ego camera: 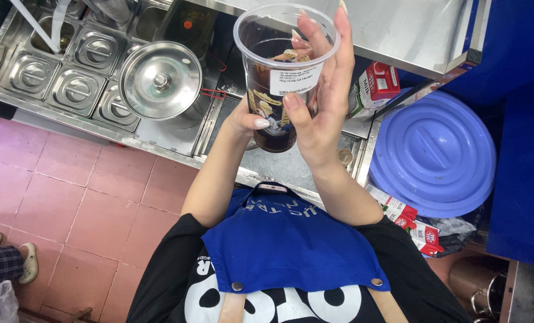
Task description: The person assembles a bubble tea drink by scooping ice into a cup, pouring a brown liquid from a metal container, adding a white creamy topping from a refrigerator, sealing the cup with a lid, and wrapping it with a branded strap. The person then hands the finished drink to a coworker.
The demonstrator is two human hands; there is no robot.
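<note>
Up close, I see a clear plastic cup (pixel 282 72) held over the steel counter (pixel 291 164), its wide round mouth tipped toward the camera. Dark liquid sits in the bottom of the cup, a white label is stuck on its wall, and a printed pattern runs around the lower part. Both hands hold it. The left hand (pixel 249 119) grips the lower part from the left, thumb laid across the front of the cup. The right hand (pixel 321 101) presses against the right side with its fingers (pixel 342 36) stretched up past the rim, the thumb bent onto the wall just under the label. Both forearms rise from a blue apron (pixel 285 242) worn over a black shirt. To the left of the cup, a round steel lid (pixel 160 79) covers a pot beside a row of lidded steel tubs (pixel 75 90). To the right, a large blue lid (pixel 434 152) lies near red and white cartons (pixel 375 84).
</note>
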